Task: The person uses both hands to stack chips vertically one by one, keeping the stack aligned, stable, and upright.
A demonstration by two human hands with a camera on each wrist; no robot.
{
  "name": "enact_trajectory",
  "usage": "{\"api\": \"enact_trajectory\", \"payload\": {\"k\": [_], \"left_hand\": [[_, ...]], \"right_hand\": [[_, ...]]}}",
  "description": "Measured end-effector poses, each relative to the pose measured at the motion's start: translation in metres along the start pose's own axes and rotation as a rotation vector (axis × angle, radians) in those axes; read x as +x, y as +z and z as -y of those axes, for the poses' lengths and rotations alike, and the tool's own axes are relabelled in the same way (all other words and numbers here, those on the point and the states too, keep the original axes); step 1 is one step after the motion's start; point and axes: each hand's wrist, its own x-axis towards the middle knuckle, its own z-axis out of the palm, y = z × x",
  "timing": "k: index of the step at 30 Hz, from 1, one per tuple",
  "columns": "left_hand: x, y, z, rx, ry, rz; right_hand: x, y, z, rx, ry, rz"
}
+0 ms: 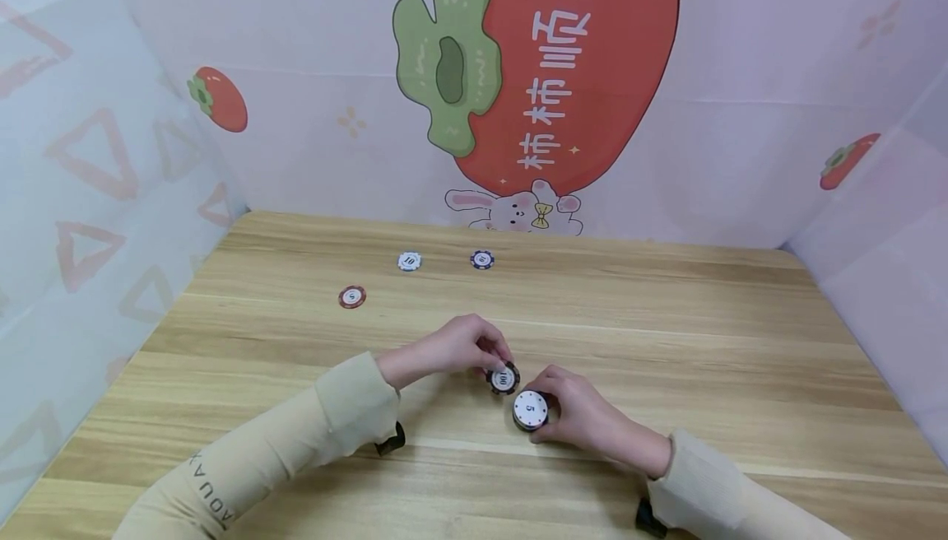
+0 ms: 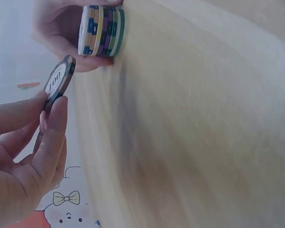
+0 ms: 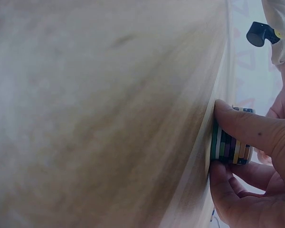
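A black poker chip (image 1: pixel 503 379) marked 100 is pinched at its edge between the thumb and fingers of my left hand (image 1: pixel 470 349). In the left wrist view that chip (image 2: pixel 58 81) is tilted and held apart from a stack of chips (image 2: pixel 100 31). My right hand (image 1: pixel 585 412) grips this stack by its sides, thumb and fingers round it. The stack's top chip (image 1: pixel 531 410) is white and marked 5. Green, purple, yellow and orange layers show in the stack (image 3: pixel 232 142) from the right wrist view, where the bottom sits at the table surface.
On the wooden table (image 1: pixel 666 318), a white-and-blue chip (image 1: pixel 409 261) marked 10 and a dark blue chip (image 1: pixel 482 259) lie flat toward the back. A red chip (image 1: pixel 351 297) lies further left. A printed cloth wall (image 1: pixel 318 153) stands behind the table.
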Motion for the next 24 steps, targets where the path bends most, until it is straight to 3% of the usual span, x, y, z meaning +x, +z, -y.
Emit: {"api": "enact_trajectory", "payload": {"k": [4, 17, 24], "left_hand": [[0.000, 0.004, 0.002, -0.088, -0.050, 0.005], [0.004, 0.018, 0.003, -0.245, -0.159, 0.028], [0.005, 0.026, 0.001, -0.258, -0.173, 0.030]], "right_hand": [[0.000, 0.000, -0.001, -0.005, -0.015, -0.008], [-0.001, -0.001, -0.001, 0.001, -0.042, -0.025], [0.000, -0.001, -0.001, 0.005, -0.039, -0.028]]}}
